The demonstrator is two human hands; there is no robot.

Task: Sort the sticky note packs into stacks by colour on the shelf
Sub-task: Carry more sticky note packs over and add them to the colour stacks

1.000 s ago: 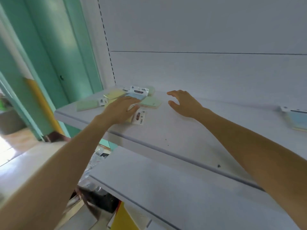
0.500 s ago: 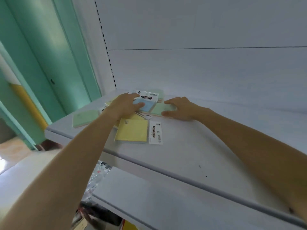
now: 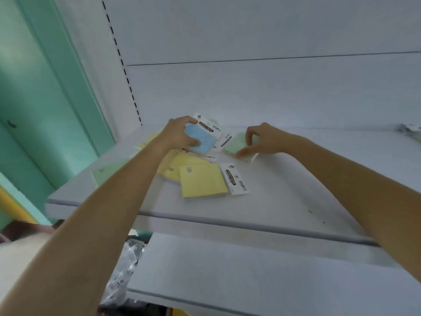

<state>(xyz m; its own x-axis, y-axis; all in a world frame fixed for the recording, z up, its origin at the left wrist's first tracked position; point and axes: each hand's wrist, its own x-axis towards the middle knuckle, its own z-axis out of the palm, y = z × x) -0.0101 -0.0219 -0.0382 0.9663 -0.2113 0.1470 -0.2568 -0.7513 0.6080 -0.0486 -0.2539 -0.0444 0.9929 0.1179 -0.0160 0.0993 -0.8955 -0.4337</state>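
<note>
Sticky note packs lie mixed at the back left of the white shelf (image 3: 284, 201). My left hand (image 3: 180, 135) grips a blue pack (image 3: 202, 140) with a white "STICKY NOTE" header, lifted slightly above the pile. My right hand (image 3: 262, 139) pinches the edge of a green pack (image 3: 235, 145) lying just right of the blue one. A yellow pack (image 3: 202, 182) with a white header lies nearest the front, overlapping another yellow pack (image 3: 170, 169). One more green pack (image 3: 107, 173) rests near the shelf's left edge, partly hidden by my left forearm.
A lower white shelf (image 3: 250, 281) juts out beneath. Another pack (image 3: 410, 130) lies at the far right edge of the upper shelf. A teal wall (image 3: 45, 99) stands to the left. Crumpled clear plastic (image 3: 127, 265) lies below the shelves.
My left hand has closed on the blue pack and raised it off the pile. My right hand has shifted from lying flat on the green pack to pinching its edge. The camera moved closer.
</note>
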